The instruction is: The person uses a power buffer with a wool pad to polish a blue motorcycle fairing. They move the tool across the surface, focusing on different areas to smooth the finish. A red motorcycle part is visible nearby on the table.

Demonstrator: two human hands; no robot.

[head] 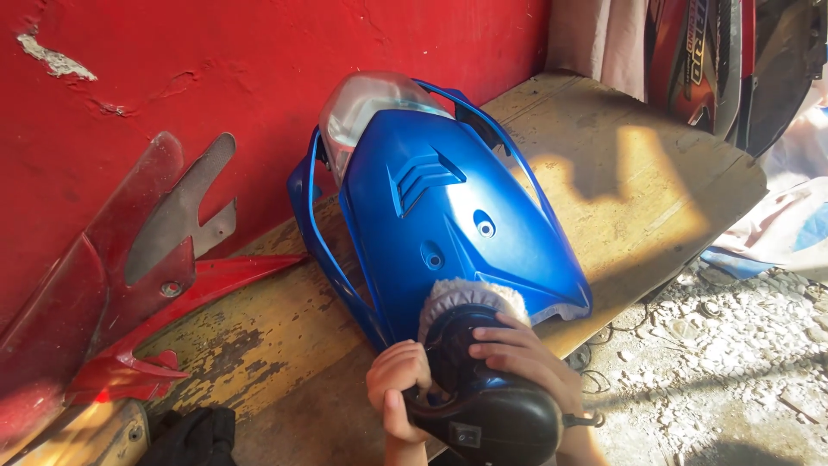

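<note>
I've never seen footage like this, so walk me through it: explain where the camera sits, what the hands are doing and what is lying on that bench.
There is one picture, taken by a camera on a person's head, looking down at their own bare hands. The left hand and right hand both have a grip on a black handheld polisher. Its fluffy white pad presses against a glossy blue motorcycle fairing with a clear headlight lens. The fairing lies on a worn wooden bench against a red wall. Red fairing panels lean at the left.

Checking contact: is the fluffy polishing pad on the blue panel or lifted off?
On it: the white fluffy pad presses against the glossy blue plastic motorcycle panel.
</note>
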